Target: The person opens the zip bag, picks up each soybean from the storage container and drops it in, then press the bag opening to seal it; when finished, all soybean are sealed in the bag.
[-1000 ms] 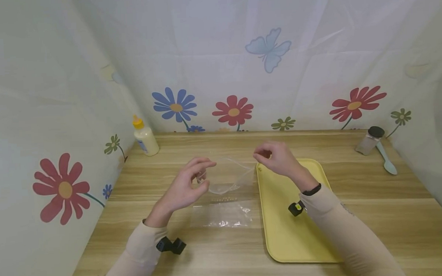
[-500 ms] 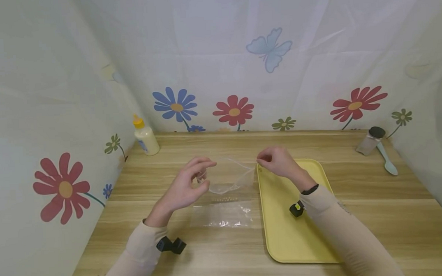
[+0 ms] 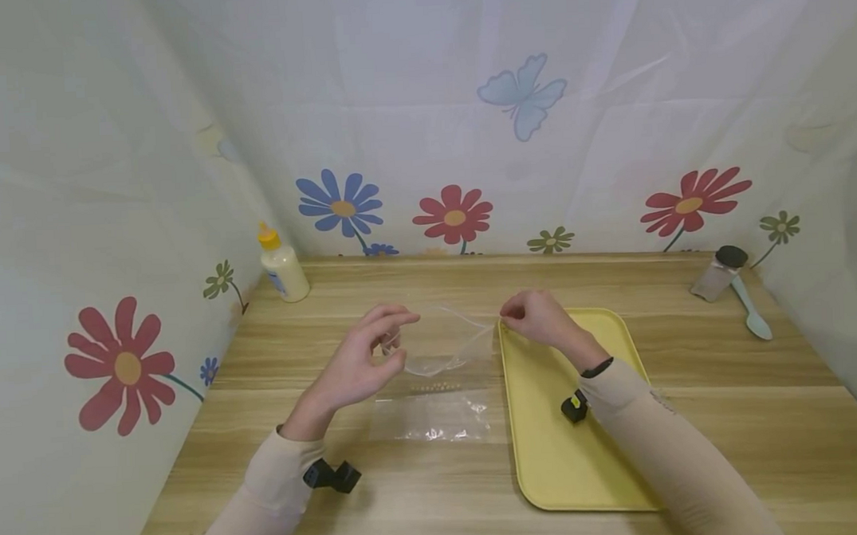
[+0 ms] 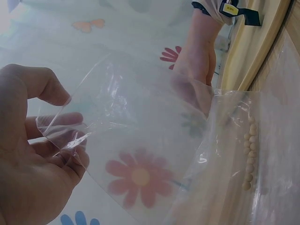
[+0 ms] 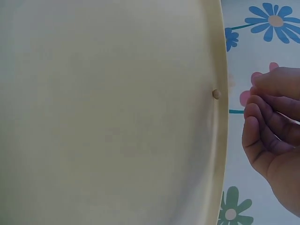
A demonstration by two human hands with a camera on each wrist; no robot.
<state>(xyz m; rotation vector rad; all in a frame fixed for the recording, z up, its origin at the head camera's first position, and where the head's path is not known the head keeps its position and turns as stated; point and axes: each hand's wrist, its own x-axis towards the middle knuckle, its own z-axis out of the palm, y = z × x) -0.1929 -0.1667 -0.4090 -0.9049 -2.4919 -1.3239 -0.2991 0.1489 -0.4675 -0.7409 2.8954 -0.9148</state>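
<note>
A clear plastic bag [image 3: 446, 338] spreads over the middle of the table, its mouth gaping. My left hand [image 3: 364, 362] holds the left edge of that mouth, with curled fingers [image 4: 70, 159] at the film. Several small pale wooden beads [image 4: 250, 159] lie in a row low in the bag. Above the far left corner of the yellow tray [image 3: 573, 453] hovers my right hand [image 3: 542, 318]. Its fingers [image 5: 255, 136] are curled with thumb and fingertips together, and no object shows between them. One bead [image 5: 216, 94] lies inside the tray at its rim, close to those fingertips.
A glue bottle [image 3: 283, 264] with a yellow cap stands at the back left. At the back right a dark-lidded jar [image 3: 718, 273] stands beside a pale blue spoon [image 3: 752, 313]. A flower-printed curtain [image 3: 422, 124] encloses the wooden table.
My right hand has come down and slightly right, closer to the tray's far left corner, and its fingertips have drawn together. The left hand and the bag stay where they were.
</note>
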